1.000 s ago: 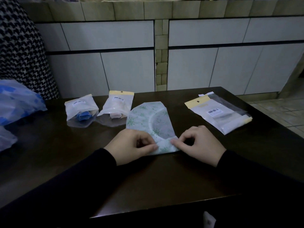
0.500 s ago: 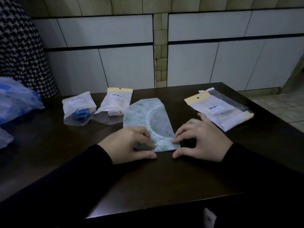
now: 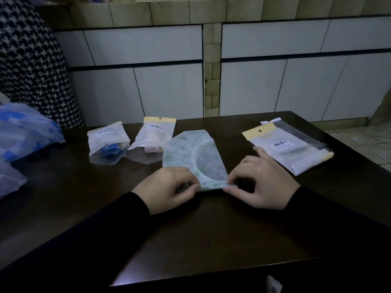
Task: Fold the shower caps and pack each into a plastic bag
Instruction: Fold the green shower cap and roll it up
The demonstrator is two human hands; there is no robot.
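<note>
A white shower cap with a green flower print point(image 3: 190, 153) lies folded into a long strip on the dark table point(image 3: 211, 229). My left hand point(image 3: 167, 189) pinches the near left corner of the cap. At the near right corner, my right hand point(image 3: 262, 182) pinches the cap between thumb and fingertips, its index finger stretched out toward the right. A stack of flat plastic bags with yellow headers point(image 3: 289, 149) lies to the right of my right hand.
Two packed bags stand behind the cap: one with a blue cap point(image 3: 109, 142), one with a pink cap point(image 3: 153, 137). A blue-printed plastic bag point(image 3: 25, 132) bulges at the left edge. A houndstooth fabric point(image 3: 31, 66) rises behind it. White cabinet doors stand behind the table.
The near end of the cap was pressed flat half a second ago. Both hands now pinch its near corners and lift that edge slightly off the table.
</note>
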